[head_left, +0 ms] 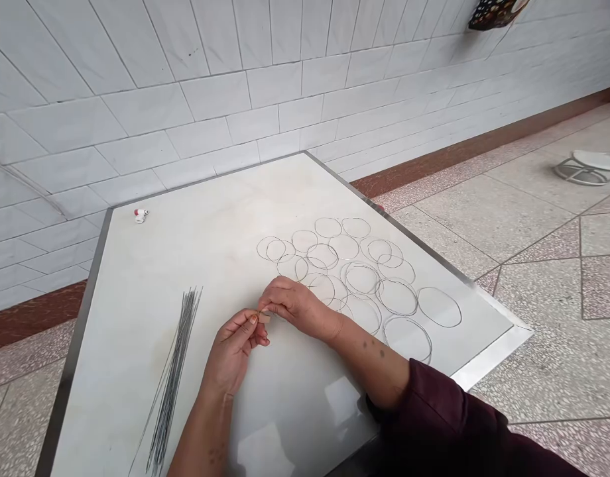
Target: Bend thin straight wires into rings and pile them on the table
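My left hand (235, 344) pinches a small brown piece (264, 318) between thumb and fingers, near the middle of the white table. Touching it from the right is my right hand (298, 306), its thumb and fingertips pressed together; whatever they hold is too small to make out. Many thin wire rings (361, 278) lie flat and partly overlapping beyond and to the right of my right hand. To the left of my left hand, a bundle of straight thin wires (173, 384) lies lengthwise on the table.
The white table (195, 232) has a grey metal edge and stands by a tiled wall. A small white and red object (140, 216) sits at its far left corner. A round stool (587, 167) stands on the floor at the right.
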### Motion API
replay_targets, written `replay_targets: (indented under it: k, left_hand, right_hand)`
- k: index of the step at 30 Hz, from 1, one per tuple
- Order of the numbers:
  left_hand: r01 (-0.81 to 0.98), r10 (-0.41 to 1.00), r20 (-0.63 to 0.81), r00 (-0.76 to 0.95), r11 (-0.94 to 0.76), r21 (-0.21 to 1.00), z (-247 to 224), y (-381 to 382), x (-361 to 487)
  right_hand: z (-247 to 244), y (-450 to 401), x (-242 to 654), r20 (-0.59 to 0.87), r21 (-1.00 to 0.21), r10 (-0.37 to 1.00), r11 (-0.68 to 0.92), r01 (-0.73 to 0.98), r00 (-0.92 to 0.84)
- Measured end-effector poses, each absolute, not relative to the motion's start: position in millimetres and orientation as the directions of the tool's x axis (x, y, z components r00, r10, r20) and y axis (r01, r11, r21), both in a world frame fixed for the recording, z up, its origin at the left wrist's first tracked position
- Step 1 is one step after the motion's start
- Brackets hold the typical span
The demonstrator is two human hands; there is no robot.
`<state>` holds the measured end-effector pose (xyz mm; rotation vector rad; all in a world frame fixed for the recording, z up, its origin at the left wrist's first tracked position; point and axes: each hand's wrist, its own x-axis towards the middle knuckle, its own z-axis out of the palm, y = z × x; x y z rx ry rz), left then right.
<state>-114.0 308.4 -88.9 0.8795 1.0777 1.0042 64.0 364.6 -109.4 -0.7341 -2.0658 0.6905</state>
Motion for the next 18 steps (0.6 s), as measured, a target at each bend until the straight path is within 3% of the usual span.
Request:
replay_targets:
  k: [6, 18]
  left_hand:
    - [-0.252, 0.928, -0.326, 0.179, 0.364, 0.897, -89.9, 306.1, -117.3]
    - [-0.209, 0.899, -0.391, 0.196, 0.428, 0.879, -86.9, 306.5, -118.4]
  right_hand:
    - [-108.3, 363.7, 64.6, 0.497, -0.721, 0.675, 0.671, 0.173, -0.545]
    - [-103.2, 363.8, 68.7, 0.406, -0.741, 0.666, 0.640, 0.201, -0.626]
